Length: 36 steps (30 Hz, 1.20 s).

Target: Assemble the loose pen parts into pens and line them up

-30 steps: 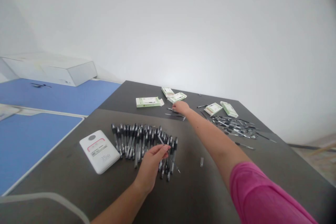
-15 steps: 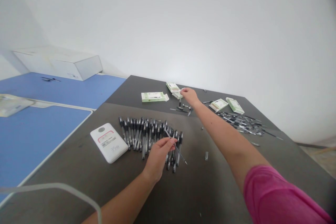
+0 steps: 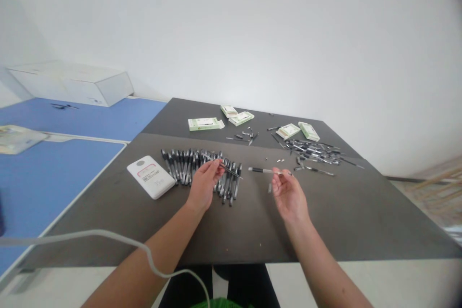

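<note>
My left hand [image 3: 202,186] pinches a thin pen refill [image 3: 231,172] that slants down to the right, above a row of pens [image 3: 185,166] with clear barrels and black grips. To its right, my right hand [image 3: 290,198] is closed on a pen [image 3: 258,170], whose black-gripped end points left toward the refill. The two hands are apart, and the refill does not touch the pen. Whether the pen's barrel is filled is too small to tell.
A white device [image 3: 151,178] lies left of the row. Loose refills and pen parts [image 3: 314,151] are heaped at the right. Green-white cartons [image 3: 204,124] lie toward the back, with small parts in front. A pale cable [image 3: 104,234] crosses the lower left.
My right hand has come back from the cartons toward me and now holds a pen. One carton there lies shifted. My left hand still grips the refill; the view has tilted down.
</note>
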{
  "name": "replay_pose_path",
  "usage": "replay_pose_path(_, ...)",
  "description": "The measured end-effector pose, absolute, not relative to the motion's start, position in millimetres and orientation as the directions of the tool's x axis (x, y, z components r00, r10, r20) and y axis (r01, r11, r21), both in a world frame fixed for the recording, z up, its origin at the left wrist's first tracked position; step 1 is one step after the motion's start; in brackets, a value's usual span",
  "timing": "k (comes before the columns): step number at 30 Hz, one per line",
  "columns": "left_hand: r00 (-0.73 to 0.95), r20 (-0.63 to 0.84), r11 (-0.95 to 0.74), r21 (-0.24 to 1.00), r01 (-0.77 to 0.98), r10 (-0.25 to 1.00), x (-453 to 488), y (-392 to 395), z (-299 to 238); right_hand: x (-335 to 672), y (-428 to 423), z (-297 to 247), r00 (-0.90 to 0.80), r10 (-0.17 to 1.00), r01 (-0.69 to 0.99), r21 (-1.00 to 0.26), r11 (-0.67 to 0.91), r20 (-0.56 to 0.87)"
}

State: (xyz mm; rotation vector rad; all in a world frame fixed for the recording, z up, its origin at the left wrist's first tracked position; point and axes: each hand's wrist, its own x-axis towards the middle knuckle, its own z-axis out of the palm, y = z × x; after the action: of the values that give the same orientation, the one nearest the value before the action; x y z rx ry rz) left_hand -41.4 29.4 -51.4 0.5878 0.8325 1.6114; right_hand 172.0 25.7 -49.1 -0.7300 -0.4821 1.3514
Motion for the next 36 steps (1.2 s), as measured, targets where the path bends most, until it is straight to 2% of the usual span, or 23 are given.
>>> replay_pose_path(5,-0.177,-0.064,-0.059,0.79,-0.61,0.982,-40.5,30.1,-54.9,170.5,-16.4,-67.5,0.212,0.957,-0.79,-0.611,0.048,-0.199)
replay_pose_path(8,-0.096,-0.047,-0.025,0.767,-0.642,0.994,-42.7,28.8,-52.8,171.9,-25.0,-72.3,0.209,0.956,-0.793,-0.608,0.044,-0.204)
replay_pose_path(11,0.211,-0.064,0.185,0.757,-0.626,0.975,-46.1,22.7,-46.1,175.6,-27.6,-70.8,0.202,0.96,-0.784,-0.619,0.039,-0.196)
replay_pose_path(14,0.55,-0.08,0.38,0.804,-0.457,0.831,-47.2,12.3,-39.4,180.9,-26.0,-65.3,0.227,0.956,-0.776,-0.628,0.062,-0.186)
replay_pose_path(18,0.764,-0.144,0.451,0.868,-0.208,0.629,-45.3,1.5,-37.4,186.8,-22.3,-59.1,0.286,0.941,-0.748,-0.656,0.1,-0.182)
replay_pose_path(26,0.824,-0.206,0.466,0.881,-0.077,0.527,-38.4,0.2,-43.2,179.9,-24.2,-57.4,0.307,0.942,-0.706,-0.697,0.129,-0.136)
replay_pose_path(36,0.827,-0.232,0.461,0.886,-0.038,0.513,-36.8,0.3,-45.7,178.4,-25.2,-59.9,0.301,0.945,-0.684,-0.719,0.119,-0.13)
